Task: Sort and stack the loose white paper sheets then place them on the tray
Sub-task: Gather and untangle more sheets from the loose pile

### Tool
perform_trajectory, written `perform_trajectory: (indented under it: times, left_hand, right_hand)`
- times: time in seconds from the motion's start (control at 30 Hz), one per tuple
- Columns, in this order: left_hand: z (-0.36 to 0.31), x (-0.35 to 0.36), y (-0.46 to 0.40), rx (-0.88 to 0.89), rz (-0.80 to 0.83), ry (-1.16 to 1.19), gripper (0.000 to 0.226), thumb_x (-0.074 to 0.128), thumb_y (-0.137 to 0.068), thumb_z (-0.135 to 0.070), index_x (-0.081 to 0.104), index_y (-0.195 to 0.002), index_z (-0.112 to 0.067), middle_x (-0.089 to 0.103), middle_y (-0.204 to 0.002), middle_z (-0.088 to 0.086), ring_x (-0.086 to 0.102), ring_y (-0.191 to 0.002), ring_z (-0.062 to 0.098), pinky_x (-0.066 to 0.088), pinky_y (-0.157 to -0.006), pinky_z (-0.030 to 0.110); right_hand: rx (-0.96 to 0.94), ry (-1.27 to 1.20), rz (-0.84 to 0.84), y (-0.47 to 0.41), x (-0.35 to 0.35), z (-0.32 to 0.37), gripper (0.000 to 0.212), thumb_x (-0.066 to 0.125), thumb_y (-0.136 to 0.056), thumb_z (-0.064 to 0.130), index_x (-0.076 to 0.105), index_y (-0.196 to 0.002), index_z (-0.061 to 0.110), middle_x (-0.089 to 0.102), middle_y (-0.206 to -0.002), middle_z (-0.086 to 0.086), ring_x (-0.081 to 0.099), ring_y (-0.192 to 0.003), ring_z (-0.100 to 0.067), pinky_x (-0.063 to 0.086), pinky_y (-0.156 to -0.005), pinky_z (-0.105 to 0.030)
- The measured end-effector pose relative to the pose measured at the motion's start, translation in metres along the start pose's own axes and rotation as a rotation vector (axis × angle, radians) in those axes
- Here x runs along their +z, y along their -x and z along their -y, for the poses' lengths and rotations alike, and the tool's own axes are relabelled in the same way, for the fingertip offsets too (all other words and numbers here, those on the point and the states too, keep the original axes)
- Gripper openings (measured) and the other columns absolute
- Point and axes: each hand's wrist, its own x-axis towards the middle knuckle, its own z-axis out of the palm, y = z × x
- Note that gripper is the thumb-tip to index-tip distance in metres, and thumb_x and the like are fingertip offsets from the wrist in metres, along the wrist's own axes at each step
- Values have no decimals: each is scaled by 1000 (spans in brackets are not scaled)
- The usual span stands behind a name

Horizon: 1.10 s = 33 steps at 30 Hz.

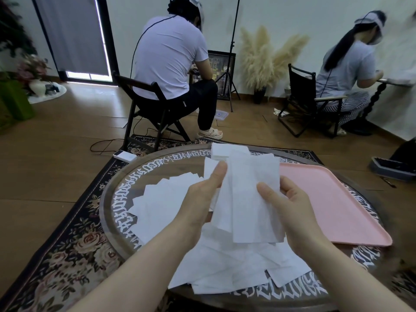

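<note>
Both hands hold a bunch of white paper sheets (249, 199) above the round table. My left hand (202, 199) grips the bunch's left edge with the thumb on top. My right hand (290, 206) pinches its right side, thumb on the front sheet. Several loose white sheets (225, 271) lie scattered on the table below and to the left. A small neat stack of sheets (221, 152) sits at the table's far edge. The pink tray (333, 203) lies on the right of the table with nothing on it.
The round dark table (117, 194) with white lettering stands on a floral rug (67, 255). Two people sit on folding chairs beyond it, backs turned. A white box (125, 156) lies on the floor by the far left rim.
</note>
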Motion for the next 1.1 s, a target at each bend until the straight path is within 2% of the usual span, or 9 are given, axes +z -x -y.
perform_trajectory:
  times: [0.13, 0.27, 0.37, 0.5, 0.63, 0.8, 0.9, 1.0, 1.1]
  left_hand:
    - [5, 1, 0, 70, -32, 16, 12, 78, -79, -16, 78, -91, -13, 77, -90, 7, 74, -79, 21, 54, -60, 22]
    - [6, 1, -1, 114, -67, 3, 14, 75, -79, -3, 77, -89, -13, 77, -88, 5, 73, -77, 18, 55, -64, 23]
    - [5, 1, -2, 184, -107, -39, 13, 71, -80, 4, 75, -85, -7, 74, -81, 0, 67, -76, 15, 51, -72, 24]
    - [3, 2, -2, 238, -120, -66, 24, 69, -79, 7, 71, -68, -14, 69, -65, -7, 63, -63, 4, 45, -57, 12]
    - [1, 3, 0, 242, -98, -30, 27, 65, -84, 2, 76, -71, -19, 73, -77, -6, 65, -75, 9, 50, -66, 18]
    - [-3, -6, -3, 169, -101, 97, 26, 62, -91, -10, 77, -104, -26, 72, -117, 9, 61, -98, 22, 40, -84, 37]
    - [0, -6, -5, 224, -141, 126, 48, 64, -85, 5, 69, -118, -30, 72, -113, 7, 66, -89, 20, 52, -77, 30]
    - [4, -5, -9, 193, -201, 251, 75, 69, -81, 7, 47, -143, -29, 65, -126, 5, 67, -103, 21, 56, -85, 38]
    - [6, -2, -9, 120, -129, 405, 46, 69, -82, 2, 62, -124, -13, 73, -111, 10, 72, -83, 19, 58, -67, 29]
  right_hand:
    - [-82, 33, 64, 3, 5, 0, 30, 70, -87, 10, 63, -113, 24, 75, -103, 8, 72, -92, -13, 57, -65, -21]
    - [-155, 58, 144, 1, 3, 2, 67, 71, -85, 13, 44, -140, 42, 69, -120, 3, 68, -108, -18, 59, -82, -37]
    - [-185, 47, 206, -1, -2, 6, 84, 75, -78, 19, 33, -140, 57, 69, -118, 5, 67, -110, -14, 59, -82, -33]
    - [-152, 66, 285, 1, -6, 11, 60, 76, -73, 14, 63, -126, 39, 73, -113, -2, 69, -103, -15, 56, -76, -23]
    - [-113, 127, 234, 3, -2, 7, 14, 70, -83, 3, 77, -91, 12, 78, -87, 0, 71, -77, -8, 51, -62, -15]
    - [-84, 118, 180, 1, -5, 1, 16, 66, -89, 2, 76, -84, 12, 78, -83, 1, 73, -74, -7, 52, -60, -14]
    - [-75, 93, 182, -1, -4, -3, 16, 64, -90, 2, 75, -89, 13, 78, -87, 1, 73, -78, -10, 53, -63, -16]
    - [-110, 18, 126, -5, -1, -4, 18, 65, -86, 2, 71, -100, 12, 78, -90, 5, 73, -83, -8, 53, -65, -16]
    - [-159, -14, 120, -6, -1, -4, 25, 68, -78, 16, 69, -103, 13, 77, -91, 6, 72, -85, -8, 54, -67, -17]
